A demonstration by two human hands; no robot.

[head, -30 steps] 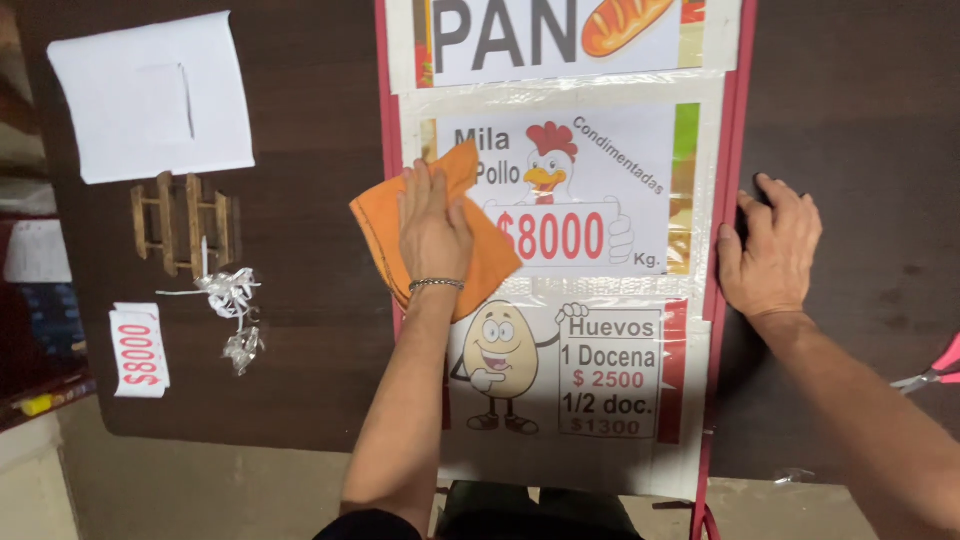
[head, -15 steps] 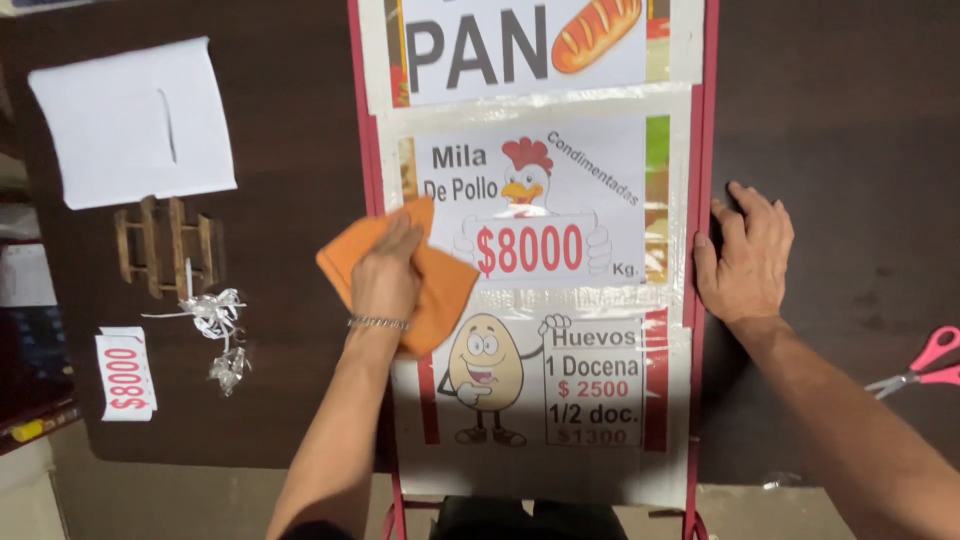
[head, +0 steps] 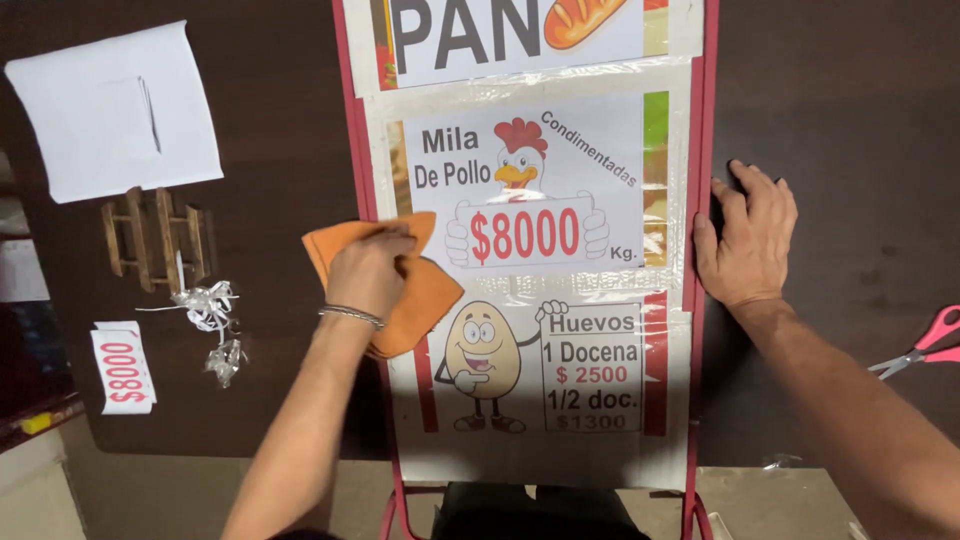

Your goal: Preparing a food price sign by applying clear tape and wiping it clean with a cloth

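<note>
Nearest, the left hand (head: 368,272) presses an orange cloth (head: 415,290) against the left edge of a red-framed sign board (head: 700,120), fingers curled together over the crumpled fabric. Opposite, the right hand (head: 745,235) lies flat at the board's right rim, fingers slightly spread on the dark table (head: 850,100). Farther left sit a small wooden rack (head: 155,240), a silver ribbon (head: 210,310) and white paper (head: 110,110); red-handled scissors (head: 925,345) lie at right.

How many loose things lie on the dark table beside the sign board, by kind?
White paper sheet: 1
Small wooden rack: 1
White ribbon bundle: 1
Price tag: 1
Pink-handled scissors: 1
Total: 5
The orange cloth under the left hand is not counted.
</note>
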